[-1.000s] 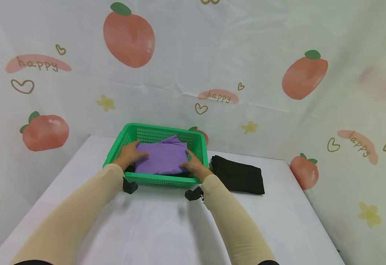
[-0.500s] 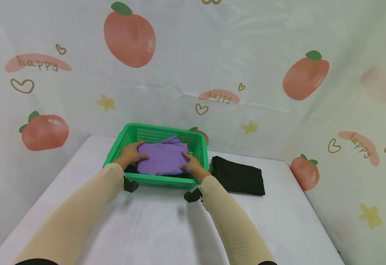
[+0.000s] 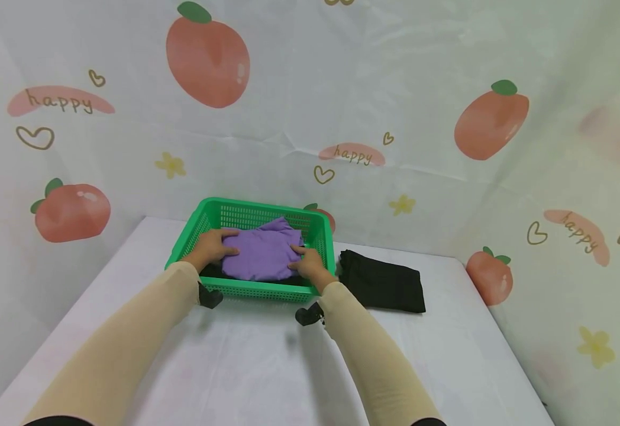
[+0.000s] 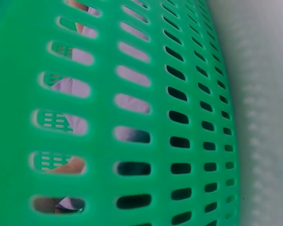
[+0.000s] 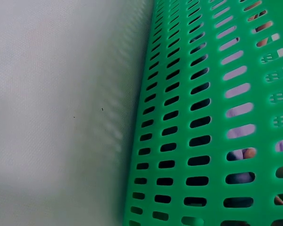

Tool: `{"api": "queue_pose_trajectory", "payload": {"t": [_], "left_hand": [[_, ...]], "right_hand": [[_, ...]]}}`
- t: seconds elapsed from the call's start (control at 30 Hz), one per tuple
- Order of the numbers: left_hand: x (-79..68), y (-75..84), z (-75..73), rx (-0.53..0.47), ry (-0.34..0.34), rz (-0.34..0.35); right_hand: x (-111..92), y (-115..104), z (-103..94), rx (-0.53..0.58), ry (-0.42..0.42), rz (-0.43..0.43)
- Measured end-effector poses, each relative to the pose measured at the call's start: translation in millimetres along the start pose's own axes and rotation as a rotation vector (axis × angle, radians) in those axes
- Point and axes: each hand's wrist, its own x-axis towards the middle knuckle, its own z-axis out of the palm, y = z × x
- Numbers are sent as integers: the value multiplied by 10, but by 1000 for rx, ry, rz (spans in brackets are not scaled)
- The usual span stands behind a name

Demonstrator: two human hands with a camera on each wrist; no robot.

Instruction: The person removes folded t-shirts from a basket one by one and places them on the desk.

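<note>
A folded purple cloth (image 3: 262, 254) lies in the green plastic basket (image 3: 267, 290), on top of black fabric (image 3: 211, 272). At the cloth's left edge, my left hand (image 3: 206, 248) holds it with the thumb over the top. My right hand (image 3: 310, 266) grips the right edge, thumb and forefinger on the purple surface. Through the basket's slots, the left wrist view shows bits of purple cloth (image 4: 133, 75). The right wrist view shows purple cloth (image 5: 238, 90) and a fingertip (image 5: 249, 153) behind the basket wall. Most of both hands is hidden there.
A folded black cloth (image 3: 384, 281) lies on the white table (image 3: 246, 367), just right of the basket. Behind the table hangs a white curtain (image 3: 288, 106) printed with fruit. Dark wrist cameras sit near the basket's front wall.
The purple cloth's left edge has shifted slightly right, showing more black fabric. My right fingers have moved a little inward over the cloth. The basket and the black cloth outside it stay put.
</note>
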Motion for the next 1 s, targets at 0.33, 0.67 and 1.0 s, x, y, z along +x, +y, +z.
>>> {"api": "queue_pose_trajectory", "payload": {"t": [0.33,0.67,1.0], "left_hand": [[5,51,-18,0,14,3],[-19,100,-36,-28,22,-13],[-19,-16,-53,25,41,-10]], "right_hand": [[42,65,-40,166,27,51],[24,36,-90,349,23,101],[24,1,-49,332,51,74]]}}
